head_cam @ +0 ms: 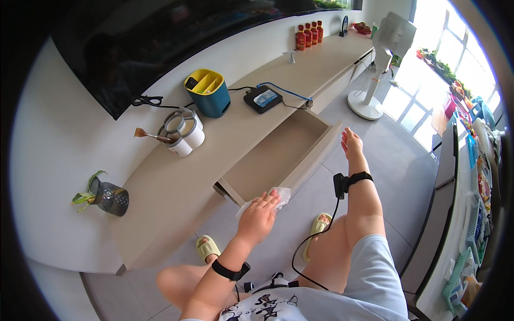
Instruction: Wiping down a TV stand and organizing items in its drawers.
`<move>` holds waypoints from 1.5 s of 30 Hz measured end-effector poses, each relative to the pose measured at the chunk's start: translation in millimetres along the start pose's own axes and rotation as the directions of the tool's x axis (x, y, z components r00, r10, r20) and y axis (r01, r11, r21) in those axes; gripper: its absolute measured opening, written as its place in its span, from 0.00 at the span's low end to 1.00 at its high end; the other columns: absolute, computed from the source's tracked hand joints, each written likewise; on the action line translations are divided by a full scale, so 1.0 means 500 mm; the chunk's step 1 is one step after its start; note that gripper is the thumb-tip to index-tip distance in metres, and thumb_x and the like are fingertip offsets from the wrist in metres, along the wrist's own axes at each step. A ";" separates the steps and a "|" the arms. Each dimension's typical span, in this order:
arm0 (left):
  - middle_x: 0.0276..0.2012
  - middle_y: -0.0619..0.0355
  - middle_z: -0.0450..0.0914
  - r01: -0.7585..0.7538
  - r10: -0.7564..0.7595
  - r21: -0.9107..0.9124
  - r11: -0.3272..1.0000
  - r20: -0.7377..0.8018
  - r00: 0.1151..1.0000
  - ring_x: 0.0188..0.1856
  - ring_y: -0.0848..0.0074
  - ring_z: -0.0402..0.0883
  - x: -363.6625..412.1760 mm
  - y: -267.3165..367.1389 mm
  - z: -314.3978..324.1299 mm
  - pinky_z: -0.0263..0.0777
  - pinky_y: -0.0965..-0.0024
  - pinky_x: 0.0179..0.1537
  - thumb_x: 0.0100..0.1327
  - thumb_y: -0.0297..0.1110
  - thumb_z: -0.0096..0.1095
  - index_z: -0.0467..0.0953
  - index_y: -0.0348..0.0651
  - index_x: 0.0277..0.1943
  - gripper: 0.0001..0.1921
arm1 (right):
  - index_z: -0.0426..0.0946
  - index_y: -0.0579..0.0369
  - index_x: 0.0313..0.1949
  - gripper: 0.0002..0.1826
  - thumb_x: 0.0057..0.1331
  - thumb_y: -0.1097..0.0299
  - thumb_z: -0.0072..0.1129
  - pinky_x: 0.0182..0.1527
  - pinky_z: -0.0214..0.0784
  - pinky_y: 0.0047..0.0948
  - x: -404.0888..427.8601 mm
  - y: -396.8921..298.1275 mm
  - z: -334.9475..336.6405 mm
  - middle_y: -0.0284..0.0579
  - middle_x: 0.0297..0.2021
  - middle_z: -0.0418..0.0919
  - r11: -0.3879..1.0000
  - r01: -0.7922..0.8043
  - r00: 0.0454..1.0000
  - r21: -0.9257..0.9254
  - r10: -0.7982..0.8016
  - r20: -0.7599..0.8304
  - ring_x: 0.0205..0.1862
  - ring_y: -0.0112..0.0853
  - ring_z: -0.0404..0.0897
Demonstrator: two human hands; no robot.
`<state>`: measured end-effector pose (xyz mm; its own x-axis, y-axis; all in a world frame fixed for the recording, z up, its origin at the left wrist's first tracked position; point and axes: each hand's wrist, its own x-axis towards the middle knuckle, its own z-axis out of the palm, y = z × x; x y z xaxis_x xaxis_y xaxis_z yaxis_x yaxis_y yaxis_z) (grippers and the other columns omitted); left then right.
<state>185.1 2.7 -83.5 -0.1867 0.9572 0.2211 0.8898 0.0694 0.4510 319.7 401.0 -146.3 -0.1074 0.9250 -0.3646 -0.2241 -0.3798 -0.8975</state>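
Note:
My left hand (pixel 257 218) lies with its fingers over a white wipe (pixel 283 196) at the near left corner of a pulled-out drawer (pixel 277 154). The wipe covers that corner of the drawer's front panel (pixel 307 162). No objects are visible on the bare drawer bottom. Just beyond the panel's far right end is my right hand (pixel 352 143), its fingers loosely bent and nothing seen in them. Whether it touches the panel is hard to make out. The drawer belongs to a long beige TV cabinet (pixel 168 192).
On the cabinet stand a glass vase with a plant (pixel 110 196), a white cup holder with a brush (pixel 190 138), a blue-and-yellow organizer (pixel 211 98), a black box with cables (pixel 263 99) and several red bottles (pixel 308 37). A white fan (pixel 367 102) stands beyond; a black-edged table (pixel 435 208) is on the right.

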 end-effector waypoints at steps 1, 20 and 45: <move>0.60 0.51 0.68 0.028 -0.029 -0.040 0.999 -0.021 0.999 0.62 0.57 0.66 0.004 0.005 0.000 0.60 0.62 0.61 0.63 0.30 0.49 0.71 0.39 0.57 0.19 | 0.75 0.48 0.48 0.19 0.60 0.57 0.62 0.37 0.69 0.25 0.010 0.004 0.013 0.33 0.34 0.79 1.000 -0.009 1.000 0.002 0.009 0.008 0.31 0.21 0.73; 0.56 0.49 0.73 -0.067 0.059 -0.061 0.996 -0.128 0.990 0.56 0.55 0.72 0.035 0.001 0.016 0.66 0.61 0.57 0.61 0.30 0.49 0.74 0.37 0.52 0.17 | 0.62 0.54 0.62 0.38 0.57 0.50 0.61 0.51 0.68 0.38 0.052 -0.021 -0.152 0.53 0.48 0.76 0.093 -0.031 0.999 -0.995 0.038 -0.028 0.52 0.40 0.75; 0.54 0.47 0.74 0.065 -0.160 -0.406 0.912 -0.203 0.966 0.54 0.60 0.74 0.018 -0.002 0.001 0.68 0.65 0.52 0.67 0.35 0.45 0.72 0.40 0.55 0.17 | 0.65 0.57 0.59 0.33 0.57 0.58 0.65 0.52 0.69 0.35 -0.344 -0.023 -0.037 0.55 0.52 0.74 0.365 0.537 0.829 -0.760 -0.065 0.555 0.53 0.42 0.75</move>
<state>182.5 11.3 -82.3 -0.4072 0.8564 0.3175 0.6302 0.0119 0.7763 358.8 246.6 -78.2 -0.6120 0.7836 -0.1066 0.5970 0.3694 -0.7121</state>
